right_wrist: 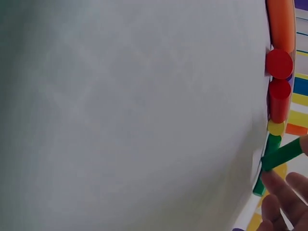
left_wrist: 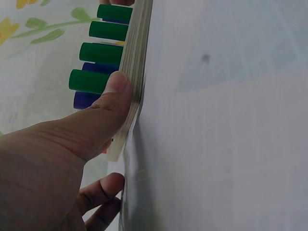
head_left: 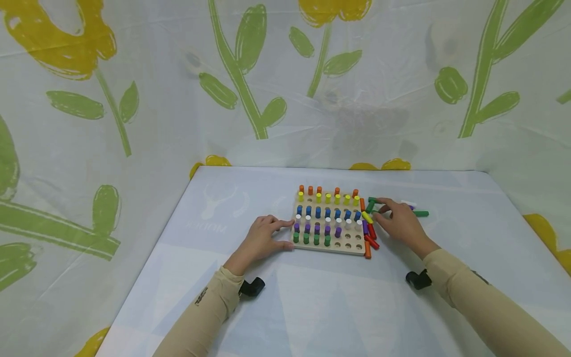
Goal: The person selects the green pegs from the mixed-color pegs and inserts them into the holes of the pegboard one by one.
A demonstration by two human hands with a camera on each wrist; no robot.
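A wooden pegboard (head_left: 348,251) (left_wrist: 132,62) lies flat, with orange, yellow, blue, white, purple and green pegs standing in rows. Some holes are bare, mostly at the right of the purple and green rows (head_left: 306,238). My left hand (head_left: 260,240) (left_wrist: 62,139) touches the board's near left corner, thumb and index finger spread along its edges. Right of the board, my right hand (head_left: 401,223) (right_wrist: 285,197) pinches a tilted green peg (right_wrist: 284,154) with its fingertips. Another green peg (right_wrist: 259,186) lies underneath it.
Loose pegs lie along the board's right side: a yellow peg (head_left: 367,217), red pegs (head_left: 372,242), an orange peg (head_left: 368,250) and a purple peg (head_left: 365,227). Beyond my right hand lie a green peg (head_left: 421,213) and a white peg (head_left: 408,204). A flower-printed curtain (head_left: 330,124) hangs behind the table.
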